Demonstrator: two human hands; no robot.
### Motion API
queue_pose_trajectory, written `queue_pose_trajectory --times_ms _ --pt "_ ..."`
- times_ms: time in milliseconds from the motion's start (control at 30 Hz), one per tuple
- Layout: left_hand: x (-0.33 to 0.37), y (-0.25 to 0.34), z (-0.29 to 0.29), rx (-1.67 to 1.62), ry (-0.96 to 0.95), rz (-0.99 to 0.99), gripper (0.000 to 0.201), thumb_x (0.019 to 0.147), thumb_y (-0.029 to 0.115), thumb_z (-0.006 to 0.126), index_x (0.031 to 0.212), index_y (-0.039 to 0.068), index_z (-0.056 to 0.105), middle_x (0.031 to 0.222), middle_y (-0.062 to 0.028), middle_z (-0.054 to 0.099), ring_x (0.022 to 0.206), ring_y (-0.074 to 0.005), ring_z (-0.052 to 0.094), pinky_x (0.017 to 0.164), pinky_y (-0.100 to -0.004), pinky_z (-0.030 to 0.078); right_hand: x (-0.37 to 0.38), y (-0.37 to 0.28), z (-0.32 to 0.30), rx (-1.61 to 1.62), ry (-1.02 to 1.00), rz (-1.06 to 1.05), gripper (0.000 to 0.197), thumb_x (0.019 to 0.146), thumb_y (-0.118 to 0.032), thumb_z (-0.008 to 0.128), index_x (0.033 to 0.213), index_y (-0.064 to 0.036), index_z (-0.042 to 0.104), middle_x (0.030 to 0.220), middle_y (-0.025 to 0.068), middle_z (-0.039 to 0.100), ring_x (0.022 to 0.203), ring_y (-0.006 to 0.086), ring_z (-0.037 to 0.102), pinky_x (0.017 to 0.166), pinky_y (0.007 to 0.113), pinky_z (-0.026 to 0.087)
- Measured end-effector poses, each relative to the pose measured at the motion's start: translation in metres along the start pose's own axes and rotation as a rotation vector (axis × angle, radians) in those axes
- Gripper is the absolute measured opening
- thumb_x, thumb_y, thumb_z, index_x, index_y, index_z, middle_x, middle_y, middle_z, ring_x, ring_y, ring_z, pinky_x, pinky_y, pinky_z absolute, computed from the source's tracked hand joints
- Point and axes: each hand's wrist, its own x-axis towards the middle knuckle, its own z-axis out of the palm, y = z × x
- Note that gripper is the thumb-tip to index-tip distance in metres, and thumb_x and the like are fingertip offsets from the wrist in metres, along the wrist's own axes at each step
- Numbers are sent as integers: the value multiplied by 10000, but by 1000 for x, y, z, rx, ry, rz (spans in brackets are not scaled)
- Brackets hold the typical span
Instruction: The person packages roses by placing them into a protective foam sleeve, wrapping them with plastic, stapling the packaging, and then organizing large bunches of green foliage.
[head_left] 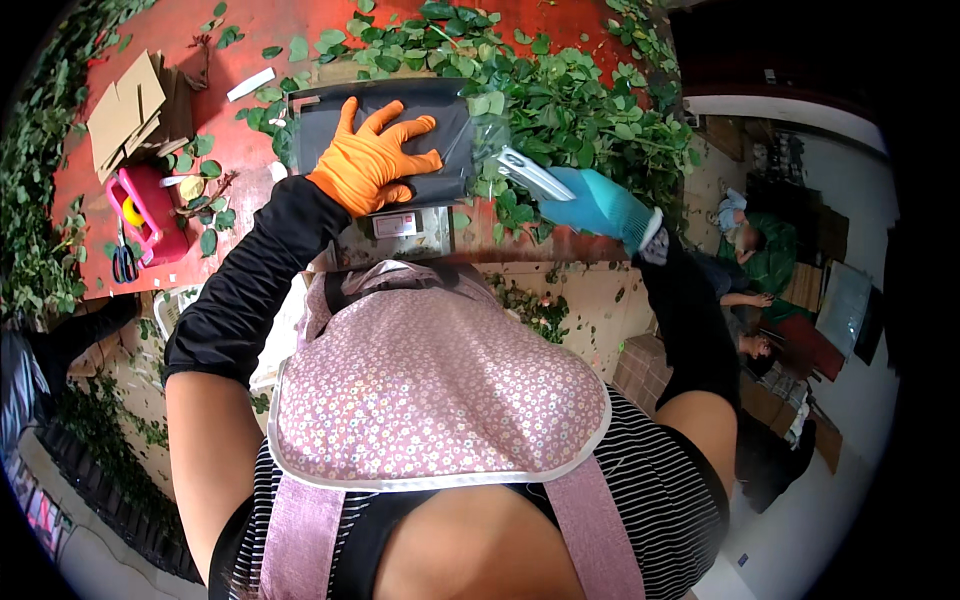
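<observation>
My left hand [372,160], in an orange glove, lies flat with its fingers spread on a dark flat panel [448,140]. Clear plastic film [488,135] sticks out past the panel's right edge. Below it, a small white label [395,224] shows on a greyish surface near the table edge. A teal glove covers my right hand [598,205], which grips a silver metal tool [535,176] that looks like a hand stapler. The tool points toward the panel's right side, just apart from it.
Leafy green stems [570,100] are heaped across the red table [250,30]. On the left are stacked cardboard pieces [130,112], a pink tape dispenser [150,215], dark-handled scissors [124,262] and a white strip [250,84]. Other people sit at the far right; another person's sleeve shows at left.
</observation>
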Motion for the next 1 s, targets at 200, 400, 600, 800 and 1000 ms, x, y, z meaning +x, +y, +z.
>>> queue_pose_trajectory --times_ms 200,400,600,800,1000 --pt "-16 49 -24 -891 155 -88 820 742 439 776 1396 85 429 1482 -151 381 1363 -368 346 1119 -490 266 -36 -64 48 74 358 -274 561 824 -280 692 1303 -50 511 931 168 670 787 231 666 654 342 512" --pt "-46 103 -22 -2265 386 -532 823 739 196 781 1409 6 343 1234 -165 573 1141 -309 559 1014 -470 430 -31 -122 60 -366 145 -704 531 770 -280 740 1226 -61 578 863 123 693 709 294 679 636 352 536" --pt "-51 110 -2 -2229 584 -596 712 791 269 724 1338 -42 390 1007 -161 622 962 -303 610 900 -475 497 96 -42 -62 -228 464 -708 627 805 -417 714 1281 -44 548 1134 173 654 1007 286 649 865 375 511" --pt "-106 126 14 -1891 896 -925 702 801 297 691 1359 3 383 1081 -119 590 1029 -262 581 935 -473 468 113 18 -23 -612 416 -615 877 746 -598 698 1376 -41 451 1304 201 550 1119 370 577 980 449 438" --pt "-154 59 48 -1371 744 -1338 283 806 91 652 1071 34 571 863 -34 629 777 -171 611 730 -331 509 110 7 -16 -523 445 -703 763 756 -443 759 1326 -4 503 1216 226 603 1075 377 598 916 447 470"
